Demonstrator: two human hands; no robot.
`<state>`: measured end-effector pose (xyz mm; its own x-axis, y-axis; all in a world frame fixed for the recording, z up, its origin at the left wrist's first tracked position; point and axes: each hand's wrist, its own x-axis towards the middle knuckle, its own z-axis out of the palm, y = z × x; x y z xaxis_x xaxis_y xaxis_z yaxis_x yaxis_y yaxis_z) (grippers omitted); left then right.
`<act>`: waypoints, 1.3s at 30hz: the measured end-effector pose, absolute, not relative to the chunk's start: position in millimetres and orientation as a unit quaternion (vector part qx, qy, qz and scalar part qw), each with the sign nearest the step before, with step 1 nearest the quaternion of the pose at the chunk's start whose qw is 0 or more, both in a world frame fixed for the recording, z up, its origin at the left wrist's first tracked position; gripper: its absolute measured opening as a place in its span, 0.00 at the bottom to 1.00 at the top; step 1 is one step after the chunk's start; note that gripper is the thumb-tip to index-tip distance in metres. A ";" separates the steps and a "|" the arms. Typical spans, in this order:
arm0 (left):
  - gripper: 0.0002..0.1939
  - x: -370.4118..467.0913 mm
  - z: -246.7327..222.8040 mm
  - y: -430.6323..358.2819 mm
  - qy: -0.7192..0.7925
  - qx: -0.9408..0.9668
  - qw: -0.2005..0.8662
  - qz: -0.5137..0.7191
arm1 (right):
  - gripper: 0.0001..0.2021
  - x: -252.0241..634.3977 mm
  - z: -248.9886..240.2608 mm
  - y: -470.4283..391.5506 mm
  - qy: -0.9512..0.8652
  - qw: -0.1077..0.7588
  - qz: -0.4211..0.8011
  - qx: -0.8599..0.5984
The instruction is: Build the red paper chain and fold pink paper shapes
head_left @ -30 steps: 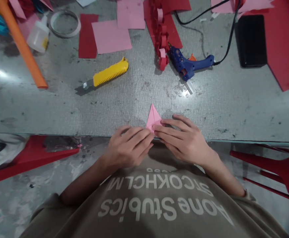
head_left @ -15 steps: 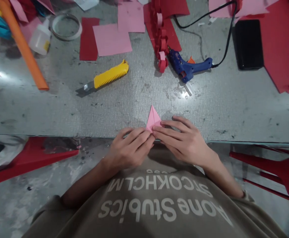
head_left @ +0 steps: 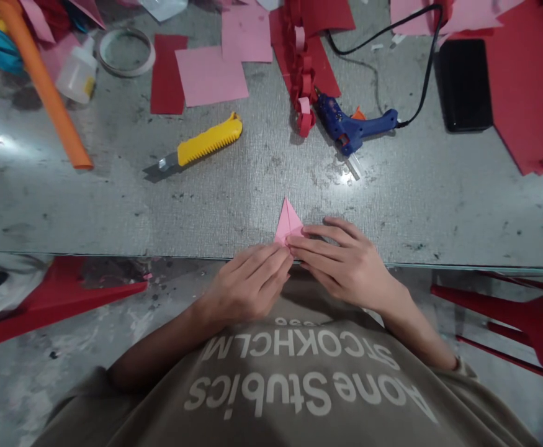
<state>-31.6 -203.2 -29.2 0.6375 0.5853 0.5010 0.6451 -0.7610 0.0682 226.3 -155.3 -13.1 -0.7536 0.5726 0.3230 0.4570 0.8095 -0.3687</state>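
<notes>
A person in a brown T-shirt with pale lettering (head_left: 308, 367) has the grip of both left hand (head_left: 255, 282) and right hand (head_left: 352, 262) clamped on the lower end of a small, folded pink paper triangle (head_left: 288, 218) at the near edge of the grey, speckled surface (head_left: 206, 211). Beyond it I see a yellow plastic box cutter (head_left: 210, 140) and, beside a red-and-pink paper chain (head_left: 305, 119), a blue glue gun (head_left: 352, 129).

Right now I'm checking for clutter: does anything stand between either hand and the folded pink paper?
Nothing visible does: the left hand and right hand both have fingers at the folded pink paper's near end. The knife and glue gun lie farther up the table, apart from both hands.
</notes>
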 end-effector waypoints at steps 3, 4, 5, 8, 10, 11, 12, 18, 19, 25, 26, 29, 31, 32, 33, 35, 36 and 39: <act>0.13 -32.6 -31.8 -202.1 -0.337 -0.901 0.076 -0.264 | 0.18 225.9 -12.3 -155.1 -0.924 0.221 0.139 -0.278; 0.12 -32.7 -33.3 -201.4 -0.335 -0.899 0.079 -0.270 | 0.17 225.9 -11.8 -155.0 -0.925 0.219 0.140 -0.279; 0.12 -32.6 -35.4 -200.8 -0.334 -0.897 0.080 -0.277 | 0.17 225.9 -11.3 -155.1 -0.925 0.215 0.141 -0.278; 0.12 -30.4 -44.6 -199.9 -0.332 -0.886 0.082 -0.313 | 0.16 225.7 -9.9 -155.7 -0.931 0.196 0.135 -0.276; 0.12 -27.9 -51.5 -200.1 -0.335 -0.874 0.084 -0.342 | 0.16 224.7 -8.7 -156.3 -0.934 0.184 0.133 -0.278; 0.11 -26.6 -54.2 -200.2 -0.338 -0.868 0.085 -0.353 | 0.15 223.9 -7.9 -156.5 -0.934 0.180 0.134 -0.279; 0.11 -25.4 -56.1 -200.1 -0.339 -0.866 0.085 -0.358 | 0.15 223.0 -6.8 -156.7 -0.933 0.177 0.136 -0.282; 0.12 -24.7 -51.1 -196.3 -0.331 -0.870 0.078 -0.358 | 0.10 219.2 7.8 -156.4 -0.932 0.164 0.153 -0.285; 0.11 -26.0 -49.3 -195.4 -0.324 -0.873 0.078 -0.356 | 0.10 219.5 10.4 -156.4 -0.934 0.159 0.150 -0.282; 0.12 -33.7 -40.4 -186.9 -0.293 -0.893 0.059 -0.335 | 0.14 220.5 7.6 -156.4 -0.940 0.175 0.127 -0.264; 0.12 -33.9 -39.0 -185.2 -0.296 -0.896 0.058 -0.326 | 0.15 220.4 4.5 -156.5 -0.940 0.177 0.124 -0.264; 0.13 -33.6 -34.9 -182.1 -0.310 -0.899 0.062 -0.304 | 0.17 220.9 -4.1 -158.8 -0.940 0.181 0.103 -0.269; 0.14 -33.4 -32.8 -182.1 -0.315 -0.898 0.060 -0.300 | 0.17 221.6 -6.8 -161.2 -0.941 0.179 0.087 -0.272; 0.14 -33.3 -32.0 -182.6 -0.316 -0.898 0.058 -0.300 | 0.16 221.8 -7.0 -162.2 -0.943 0.176 0.081 -0.272; 0.14 -33.2 -31.4 -183.2 -0.319 -0.897 0.056 -0.302 | 0.15 221.9 -6.7 -162.8 -0.943 0.175 0.077 -0.272; 0.13 -32.5 -30.9 -184.5 -0.326 -0.892 0.054 -0.308 | 0.12 221.5 -4.9 -162.3 -0.943 0.177 0.079 -0.270; 0.12 -32.0 -30.8 -184.9 -0.331 -0.889 0.054 -0.312 | 0.11 221.1 -3.8 -161.2 -0.942 0.180 0.083 -0.270; 0.12 -30.2 -30.4 -184.4 -0.333 -0.886 0.057 -0.318 | 0.08 220.4 -1.5 -155.7 -0.939 0.188 0.102 -0.268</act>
